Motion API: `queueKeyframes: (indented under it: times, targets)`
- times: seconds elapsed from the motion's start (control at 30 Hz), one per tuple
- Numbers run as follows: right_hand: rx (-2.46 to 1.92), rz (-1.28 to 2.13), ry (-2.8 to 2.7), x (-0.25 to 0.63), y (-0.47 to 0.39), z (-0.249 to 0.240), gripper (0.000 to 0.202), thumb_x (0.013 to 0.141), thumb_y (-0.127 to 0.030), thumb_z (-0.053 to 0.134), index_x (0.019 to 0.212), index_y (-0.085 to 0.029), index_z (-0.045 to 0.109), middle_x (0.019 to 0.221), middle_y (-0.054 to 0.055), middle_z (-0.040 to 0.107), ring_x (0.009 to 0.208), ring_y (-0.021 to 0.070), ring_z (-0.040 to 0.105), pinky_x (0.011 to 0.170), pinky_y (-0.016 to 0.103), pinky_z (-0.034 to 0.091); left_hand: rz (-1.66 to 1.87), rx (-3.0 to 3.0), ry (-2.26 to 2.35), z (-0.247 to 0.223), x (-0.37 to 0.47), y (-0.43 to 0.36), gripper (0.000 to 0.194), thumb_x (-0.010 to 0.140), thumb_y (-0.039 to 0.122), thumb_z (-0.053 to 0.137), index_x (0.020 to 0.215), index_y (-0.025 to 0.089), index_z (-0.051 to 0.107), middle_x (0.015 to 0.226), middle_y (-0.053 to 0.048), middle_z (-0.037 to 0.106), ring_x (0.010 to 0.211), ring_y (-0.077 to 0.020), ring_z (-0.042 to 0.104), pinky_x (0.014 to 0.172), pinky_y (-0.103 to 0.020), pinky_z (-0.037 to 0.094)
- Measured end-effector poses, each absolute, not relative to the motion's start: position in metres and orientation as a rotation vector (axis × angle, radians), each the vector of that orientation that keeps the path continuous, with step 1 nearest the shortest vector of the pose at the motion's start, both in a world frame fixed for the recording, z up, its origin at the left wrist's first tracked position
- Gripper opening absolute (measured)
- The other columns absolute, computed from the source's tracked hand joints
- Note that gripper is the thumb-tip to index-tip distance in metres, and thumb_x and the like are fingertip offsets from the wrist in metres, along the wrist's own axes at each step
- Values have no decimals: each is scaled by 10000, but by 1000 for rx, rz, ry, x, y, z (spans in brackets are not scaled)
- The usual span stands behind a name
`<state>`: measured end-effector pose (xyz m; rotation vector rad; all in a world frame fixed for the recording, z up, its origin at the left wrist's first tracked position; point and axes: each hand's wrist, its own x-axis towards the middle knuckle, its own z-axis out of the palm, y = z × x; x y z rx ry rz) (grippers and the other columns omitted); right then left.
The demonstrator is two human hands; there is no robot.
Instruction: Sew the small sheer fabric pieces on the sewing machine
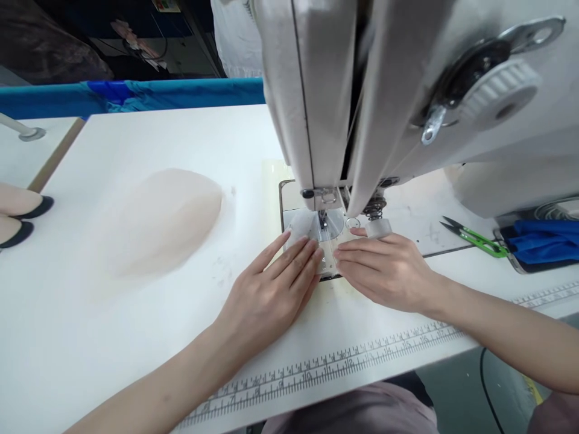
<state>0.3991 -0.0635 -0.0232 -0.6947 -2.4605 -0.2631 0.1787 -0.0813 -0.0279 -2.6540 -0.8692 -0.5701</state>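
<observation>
My left hand [274, 295] lies flat beside the needle, fingers outstretched. Its fingertips rest on a thin, whitish see-through piece [302, 226] next to the presser foot [322, 220]. To the right of the foot is my right hand [384, 268], palm down with fingers extended over the metal needle plate [331, 256]. Part of its index finger passes behind a white knob [378, 228] on the sewing machine [325, 90]. A narrow gap separates the two hands. Whatever may be under the right fingers is hidden.
Left of my hands lies a pale beige rounded piece [176, 223]. Green-handled thread snips [479, 239] sit at the right, beside a tray with blue cloth [545, 241]. A printed ruler [325, 367] runs along the front edge. Beige pieces with black edging [20, 220] appear far left.
</observation>
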Motion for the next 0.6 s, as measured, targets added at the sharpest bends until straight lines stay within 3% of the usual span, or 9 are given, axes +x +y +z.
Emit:
queueKeyframes:
  times: [0.27, 0.6]
  targets:
    - [-708, -273, -2431, 399, -58, -30, 196, 852, -47, 574, 796, -176, 711, 913, -13, 760, 881, 128, 704, 845, 263, 570, -546, -2658, -908, -29, 177, -73, 304, 898, 166, 558, 1177, 59, 618, 1181, -151, 670, 1105, -271, 640, 1067, -491, 444]
    - [-781, -300, -2474, 398, -51, -36, 198, 874, -62, 542, 920, -161, 706, 973, 16, 752, 883, 158, 689, 1001, 363, 520, -509, -2648, -945, -29, 179, -74, 351, 932, 267, 534, 1233, 92, 574, 1240, -132, 634, 1149, -262, 616, 1058, -513, 433]
